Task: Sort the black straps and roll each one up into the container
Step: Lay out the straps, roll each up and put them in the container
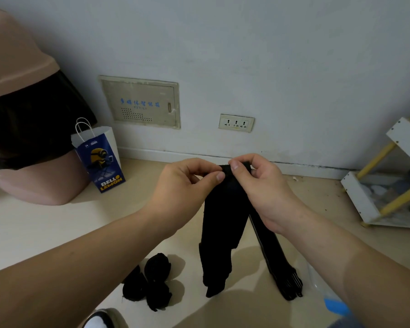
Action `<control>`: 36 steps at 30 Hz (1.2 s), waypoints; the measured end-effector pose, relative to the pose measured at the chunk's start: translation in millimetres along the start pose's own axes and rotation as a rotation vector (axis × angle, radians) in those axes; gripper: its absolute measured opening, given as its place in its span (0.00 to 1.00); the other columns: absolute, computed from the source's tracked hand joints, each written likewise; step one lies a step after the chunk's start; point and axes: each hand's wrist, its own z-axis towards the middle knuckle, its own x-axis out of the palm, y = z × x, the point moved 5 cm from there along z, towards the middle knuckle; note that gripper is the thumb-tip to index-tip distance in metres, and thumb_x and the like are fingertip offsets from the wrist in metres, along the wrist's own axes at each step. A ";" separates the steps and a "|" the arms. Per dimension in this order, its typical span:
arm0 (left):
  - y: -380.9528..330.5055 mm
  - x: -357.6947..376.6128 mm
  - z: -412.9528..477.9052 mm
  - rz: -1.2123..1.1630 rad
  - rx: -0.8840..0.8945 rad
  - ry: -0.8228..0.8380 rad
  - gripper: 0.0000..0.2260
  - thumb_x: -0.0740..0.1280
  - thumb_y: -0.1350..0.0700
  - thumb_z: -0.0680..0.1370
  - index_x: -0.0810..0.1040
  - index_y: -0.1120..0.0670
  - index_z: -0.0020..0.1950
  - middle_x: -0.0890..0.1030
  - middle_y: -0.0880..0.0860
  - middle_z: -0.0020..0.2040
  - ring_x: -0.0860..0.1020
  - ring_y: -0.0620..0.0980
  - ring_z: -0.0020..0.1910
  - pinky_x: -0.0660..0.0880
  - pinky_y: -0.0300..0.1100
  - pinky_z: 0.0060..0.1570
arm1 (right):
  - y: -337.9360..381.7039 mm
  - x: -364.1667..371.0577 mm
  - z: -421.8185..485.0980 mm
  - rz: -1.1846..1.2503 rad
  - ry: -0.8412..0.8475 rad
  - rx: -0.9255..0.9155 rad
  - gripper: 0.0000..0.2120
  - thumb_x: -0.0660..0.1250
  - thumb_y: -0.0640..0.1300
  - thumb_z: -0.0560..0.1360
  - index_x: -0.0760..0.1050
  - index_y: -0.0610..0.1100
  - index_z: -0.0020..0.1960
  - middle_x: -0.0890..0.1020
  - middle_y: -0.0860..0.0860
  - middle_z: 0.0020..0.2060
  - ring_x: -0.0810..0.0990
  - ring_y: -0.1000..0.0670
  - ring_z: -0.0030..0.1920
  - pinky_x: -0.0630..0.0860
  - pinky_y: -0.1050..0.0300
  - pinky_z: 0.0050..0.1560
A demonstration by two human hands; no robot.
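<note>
The top end of a black strap [220, 221] is pinched between thumb and fingers of the left hand [185, 192] and the right hand [263, 188]. Its long axis hangs straight down below the grip. Rolled straps [156, 268] are seen lower left.

- My one camera sits on my head, looking forward and down along my forearms.
- It is close to my left hand [185, 185] and right hand [263, 185], which pinch a black strap [225, 216] near mid-frame.
- Beyond them it faces the wall [270, 67] and its socket [236, 123], with the floor [57, 221] filling the lower part.
</note>
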 end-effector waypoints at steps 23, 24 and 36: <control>-1.8 -1.9 0.3 0.118 0.133 0.141 0.08 0.74 0.59 0.79 0.82 0.50 0.57 0.85 0.52 0.45 0.82 0.52 0.39 0.80 0.39 0.42 | -0.4 5.4 -1.8 0.089 0.035 0.060 0.02 0.73 0.45 0.81 0.83 0.49 0.49 0.86 0.44 0.43 0.85 0.43 0.45 0.83 0.40 0.55; -2.7 -2.6 0.8 0.138 0.134 0.144 0.07 0.74 0.60 0.79 0.83 0.51 0.55 0.85 0.51 0.44 0.80 0.52 0.37 0.79 0.38 0.41 | -0.3 5.0 -1.5 0.079 0.036 0.055 0.02 0.73 0.45 0.81 0.83 0.49 0.49 0.86 0.44 0.43 0.85 0.43 0.45 0.83 0.40 0.56; -2.7 -9.9 2.8 -0.042 0.035 0.033 0.02 0.75 0.59 0.79 0.83 0.56 0.47 0.86 0.54 0.39 0.82 0.47 0.37 0.81 0.46 0.44 | 0.6 8.9 -3.7 -0.013 0.084 0.015 0.02 0.72 0.44 0.81 0.83 0.48 0.50 0.86 0.39 0.44 0.84 0.43 0.43 0.82 0.39 0.54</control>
